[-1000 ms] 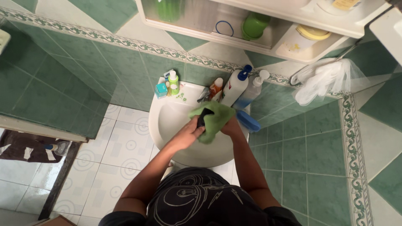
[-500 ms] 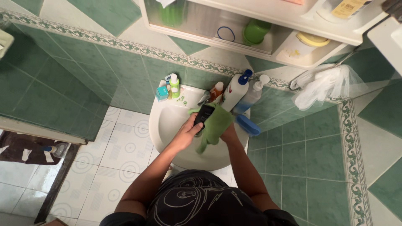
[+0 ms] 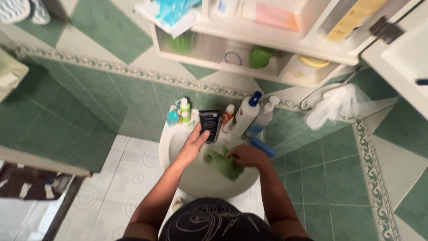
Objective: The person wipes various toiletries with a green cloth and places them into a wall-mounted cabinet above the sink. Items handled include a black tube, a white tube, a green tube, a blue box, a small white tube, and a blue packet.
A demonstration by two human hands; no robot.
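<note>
My left hand (image 3: pixel 192 143) holds a black tube (image 3: pixel 210 124) upright at the back rim of the white washbasin (image 3: pixel 174 143), beside the bottles there. My right hand (image 3: pixel 246 155) grips a green cloth (image 3: pixel 221 163) that hangs down into the bowl of the basin. Behind the tube stand an orange-capped bottle (image 3: pixel 228 114), a tall white bottle with a blue pump (image 3: pixel 245 114) and a clear pump bottle (image 3: pixel 264 114). A small green-capped bottle (image 3: pixel 184 110) and a teal box (image 3: pixel 173 117) sit at the basin's back left.
A blue brush (image 3: pixel 261 146) lies on the basin's right edge. A white shelf unit (image 3: pixel 267 49) with a green cup (image 3: pixel 260 56) hangs above. A white plastic bag (image 3: pixel 332 105) hangs on the tiled wall to the right. White patterned floor tiles (image 3: pixel 120 178) lie to the left.
The black tube left the green cloth and moved up to the back of the basin in my left hand. My right hand dropped into the bowl with the cloth. The view tilted up.
</note>
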